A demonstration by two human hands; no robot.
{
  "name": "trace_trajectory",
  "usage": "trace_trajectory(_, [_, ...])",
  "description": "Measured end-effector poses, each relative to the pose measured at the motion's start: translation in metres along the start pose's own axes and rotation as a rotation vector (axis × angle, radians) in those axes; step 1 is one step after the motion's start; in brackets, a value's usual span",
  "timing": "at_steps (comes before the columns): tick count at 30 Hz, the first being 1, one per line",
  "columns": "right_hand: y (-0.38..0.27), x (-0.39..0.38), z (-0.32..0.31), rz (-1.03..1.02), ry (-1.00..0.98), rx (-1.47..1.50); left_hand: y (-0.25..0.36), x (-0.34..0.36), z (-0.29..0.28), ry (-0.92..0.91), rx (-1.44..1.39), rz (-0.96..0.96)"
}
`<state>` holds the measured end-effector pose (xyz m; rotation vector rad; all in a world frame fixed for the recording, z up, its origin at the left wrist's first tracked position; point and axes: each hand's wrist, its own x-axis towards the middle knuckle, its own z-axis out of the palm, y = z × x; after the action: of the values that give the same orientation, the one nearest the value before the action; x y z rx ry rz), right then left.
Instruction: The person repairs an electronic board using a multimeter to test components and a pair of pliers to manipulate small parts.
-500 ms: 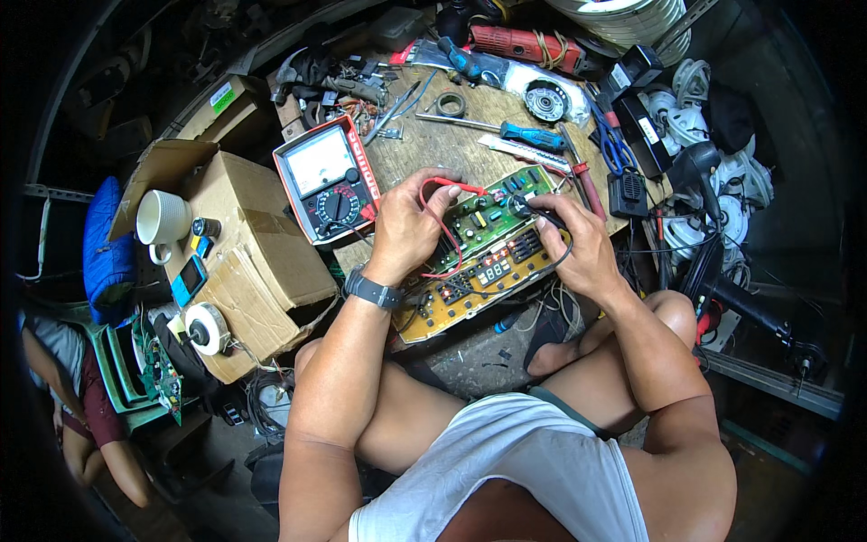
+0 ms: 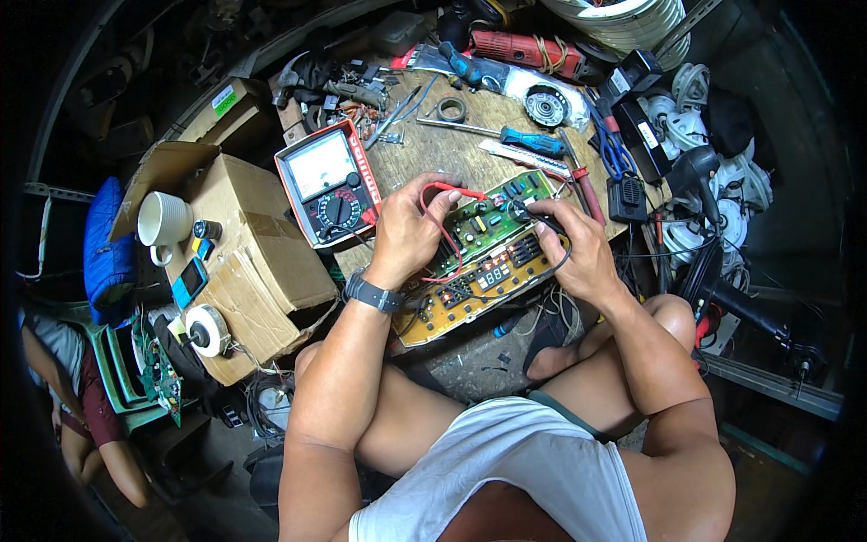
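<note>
Between my hands lies a green circuit board (image 2: 476, 237) with capacitors and other parts, tilted along the table's near edge. Against its near side is a yellow-brown control board (image 2: 442, 318) with lit red lamps and a digit display. My left hand (image 2: 408, 228), with a dark watch on the wrist, pinches a red test probe (image 2: 468, 191) whose tip points at the green board. My right hand (image 2: 578, 248) is closed on a black test probe, mostly hidden by the fingers, over the board's right part. Left of the boards sits a red-cased analog multimeter (image 2: 340, 213).
A cardboard box (image 2: 271, 244) at the left bears a white mug (image 2: 165, 217) and a phone (image 2: 189, 282). Beyond the boards lie a blue-handled screwdriver (image 2: 533, 140), a tape roll (image 2: 451, 109) and a red power tool (image 2: 524, 51). Another person (image 2: 77, 388) is at far left.
My right hand has shifted slightly, its fingers now lower over the board and covering more of the black probe. The left hand keeps the red probe in almost the same place.
</note>
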<state>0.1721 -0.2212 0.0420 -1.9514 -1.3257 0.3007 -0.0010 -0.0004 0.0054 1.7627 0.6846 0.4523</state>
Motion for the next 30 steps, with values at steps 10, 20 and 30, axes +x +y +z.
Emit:
trace_trajectory(10, [-0.0022, 0.0003, -0.0011, -0.018, -0.002, -0.004, -0.0023, 0.0003, 0.0004, -0.008, 0.007, -0.009])
trace_trajectory(20, [-0.0048, 0.0013, -0.0010, -0.017, 0.007, 0.010, -0.0038, -0.0006, 0.0006, 0.002, -0.008, 0.010])
trace_trajectory(30, [-0.0044, -0.0002, -0.0023, 0.002, 0.005, -0.003, -0.0007, -0.0005, 0.0013, 0.002, 0.016, 0.006])
